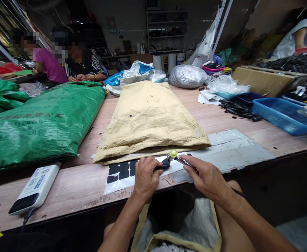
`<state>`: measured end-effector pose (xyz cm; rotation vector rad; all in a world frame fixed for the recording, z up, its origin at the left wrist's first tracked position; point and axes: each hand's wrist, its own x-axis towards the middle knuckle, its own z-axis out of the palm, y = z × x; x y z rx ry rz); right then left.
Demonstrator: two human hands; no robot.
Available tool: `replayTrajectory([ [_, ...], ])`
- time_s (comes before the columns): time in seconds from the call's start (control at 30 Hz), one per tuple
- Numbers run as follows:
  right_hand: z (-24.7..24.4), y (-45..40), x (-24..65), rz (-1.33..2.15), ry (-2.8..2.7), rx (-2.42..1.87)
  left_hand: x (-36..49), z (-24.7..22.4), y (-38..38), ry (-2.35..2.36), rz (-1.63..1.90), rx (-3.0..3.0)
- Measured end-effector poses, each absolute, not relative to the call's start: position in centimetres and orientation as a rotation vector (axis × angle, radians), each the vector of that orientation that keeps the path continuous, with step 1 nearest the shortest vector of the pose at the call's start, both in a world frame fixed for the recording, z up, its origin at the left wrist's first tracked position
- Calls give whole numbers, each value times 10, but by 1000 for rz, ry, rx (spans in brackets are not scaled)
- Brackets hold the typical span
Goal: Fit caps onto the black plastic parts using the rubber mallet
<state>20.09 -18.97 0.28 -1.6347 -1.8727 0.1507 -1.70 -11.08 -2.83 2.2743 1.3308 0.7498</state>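
At the table's front edge, my left hand (147,176) is closed round a small black part (165,164) with a metal end and a yellowish round top (173,153). My right hand (204,175) pinches a thin dark tool (186,163), whose tip reaches the base of the yellowish top. Beneath the left hand lies a white sheet with black rounded stickers (124,170), partly hidden by the hand. Just behind both hands is a flat cream sack (153,115). An open sack (186,227) hangs below, between my forearms.
A green sack (40,122) and a white power bank (36,187) with a cable are at the left. At the right are a blue tray (287,113), black parts (244,111) and a cardboard box (263,81). Two people sit at the back left, another person at the far right.
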Motion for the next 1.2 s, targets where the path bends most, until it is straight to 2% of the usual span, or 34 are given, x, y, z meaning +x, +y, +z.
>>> replayTrajectory([
  [0.23,-4,-204,176,-52,-1791,-1489,-15,-28,-112,1352,748,2334],
  [0.4,-12,-206,177,47,-1881,-1679,-15,-30,-113,1330,790,2323],
  [0.6,5,-199,193,76,-1666,-1615,-17,-31,-112,1309,819,2277],
  [0.8,-3,-198,201,133,-1580,-1672,-15,-33,-111,1314,881,2260],
  [1.03,-7,-202,212,137,-1533,-1778,-15,-36,-109,1339,863,2273],
  [1.2,-20,-201,228,16,-1588,-1843,-17,-38,-107,1328,839,2257],
])
